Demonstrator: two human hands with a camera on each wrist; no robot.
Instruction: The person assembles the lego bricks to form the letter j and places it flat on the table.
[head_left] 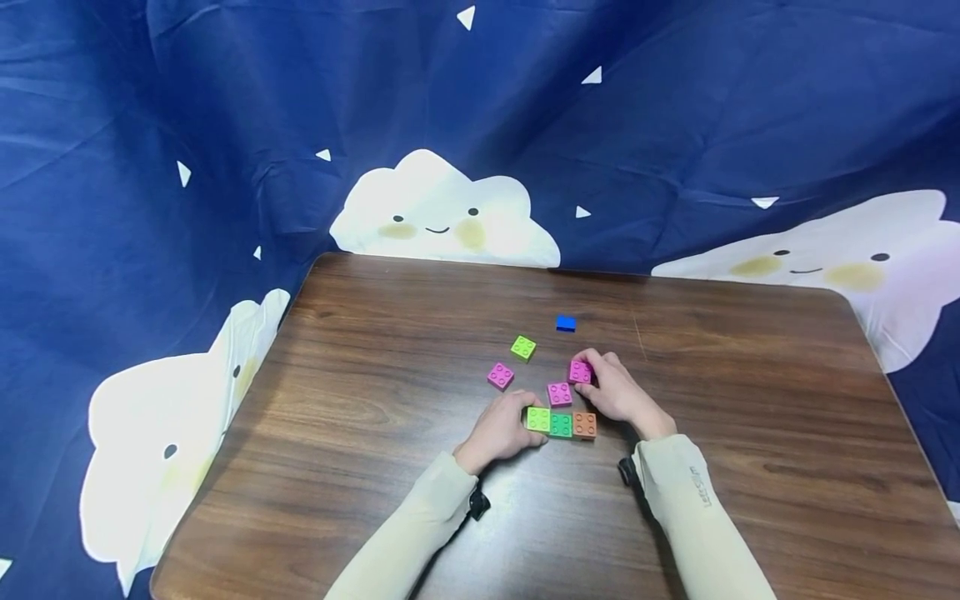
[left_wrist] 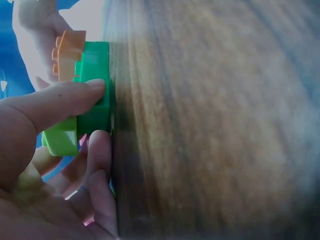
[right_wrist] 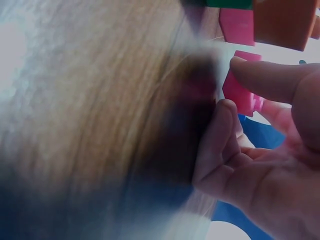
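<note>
My left hand (head_left: pixel 504 427) grips the left end of a joined row, where a lime brick (head_left: pixel 537 418) sits beside a green brick (head_left: pixel 561 425) and an orange brick (head_left: pixel 584 425). In the left wrist view the thumb presses the side of the green brick (left_wrist: pixel 95 65), and the lime and orange bricks stand higher than its studs. My right hand (head_left: pixel 617 390) pinches a pink brick (head_left: pixel 580 372) between thumb and fingers, seen also as the pink brick (right_wrist: pixel 240 90) in the right wrist view. Another pink brick (head_left: pixel 559 394) lies just behind the row.
A third pink brick (head_left: pixel 500 376) and a loose lime brick (head_left: pixel 523 347) lie to the left, behind my left hand. Farther back is a small blue brick (head_left: pixel 566 323). The brown wooden table (head_left: pixel 360 417) meets a dark blue cloth (head_left: pixel 675 125) at its far edge.
</note>
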